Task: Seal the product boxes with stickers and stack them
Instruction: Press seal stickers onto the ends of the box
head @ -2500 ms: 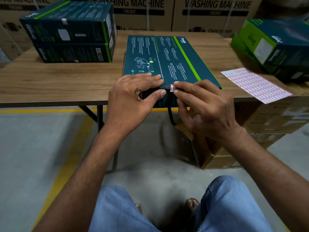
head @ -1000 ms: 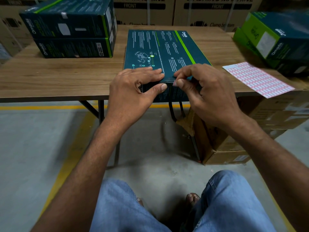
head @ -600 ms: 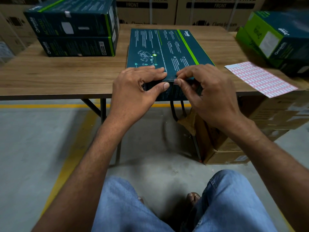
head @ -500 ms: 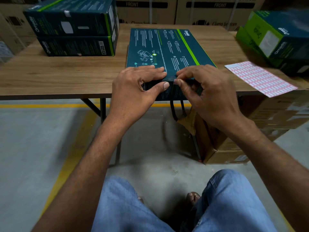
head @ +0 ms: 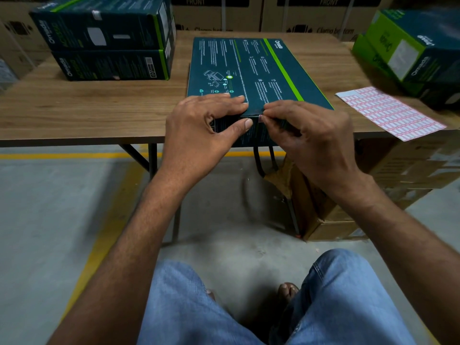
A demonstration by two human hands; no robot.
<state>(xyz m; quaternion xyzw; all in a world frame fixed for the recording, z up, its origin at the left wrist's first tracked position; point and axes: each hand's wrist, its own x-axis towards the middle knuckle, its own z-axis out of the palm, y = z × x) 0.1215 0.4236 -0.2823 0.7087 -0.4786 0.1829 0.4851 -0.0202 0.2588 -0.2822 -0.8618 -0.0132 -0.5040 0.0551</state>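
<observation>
Upper left on the surface sit two stacked boxes, while at centre the box lies flat, its long axis running up the frame and its near end overhanging, clasped by the left hand as the right hand pinches a sticker onto it, with a sheet and more boxes at right.

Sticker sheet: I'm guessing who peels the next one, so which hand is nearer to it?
Right. The right hand pinches a sticker at the near edge of the box, left of the sticker sheet; the left hand holds the box farther left.
</observation>
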